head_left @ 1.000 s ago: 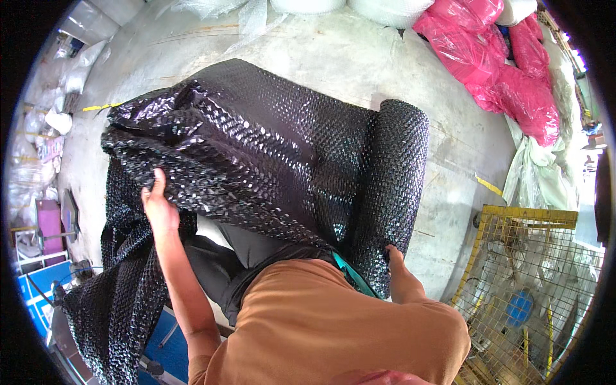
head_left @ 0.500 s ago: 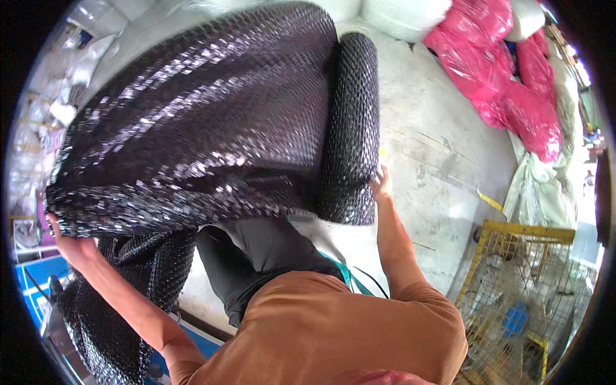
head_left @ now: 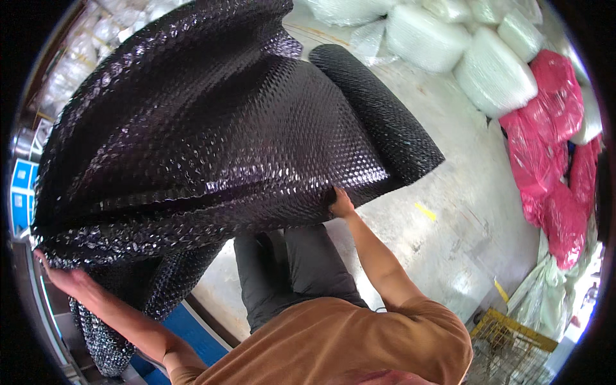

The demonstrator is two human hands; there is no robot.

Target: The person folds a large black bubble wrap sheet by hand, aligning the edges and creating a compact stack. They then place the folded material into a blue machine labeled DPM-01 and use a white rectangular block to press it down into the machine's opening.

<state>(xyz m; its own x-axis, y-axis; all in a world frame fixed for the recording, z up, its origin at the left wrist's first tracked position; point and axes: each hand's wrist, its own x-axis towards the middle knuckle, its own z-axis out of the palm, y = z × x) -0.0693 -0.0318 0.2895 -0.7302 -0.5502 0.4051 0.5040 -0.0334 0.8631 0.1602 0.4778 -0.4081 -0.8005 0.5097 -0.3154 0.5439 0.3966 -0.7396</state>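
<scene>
A wide sheet of shiny black bubble wrap (head_left: pixel 212 128) spreads in front of me, joined at its right to a thick roll (head_left: pixel 385 122) lying slanted on the floor. My right hand (head_left: pixel 342 204) grips the sheet's near edge, just left of the roll's near end, fingers closed on the film. At the far left, my left hand (head_left: pixel 63 276) holds the sheet's near-left corner; some of its fingers are hidden by the film. A loose length of the same wrap hangs below, beside my left forearm.
White bubble-wrap rolls (head_left: pixel 427 38) stand at the back right. Pink plastic-wrapped bundles (head_left: pixel 545 135) lie along the right side, with a yellow-framed wire cage (head_left: pixel 513 333) nearer me. Blue and white boxes (head_left: pixel 20 192) sit at the left edge. Yellow tape (head_left: pixel 425 212) marks the concrete floor.
My right hand has moved off the roll's side and left onto the sheet's near edge. The roll now lies slanted instead of nearly straight ahead. My view has turned left.
</scene>
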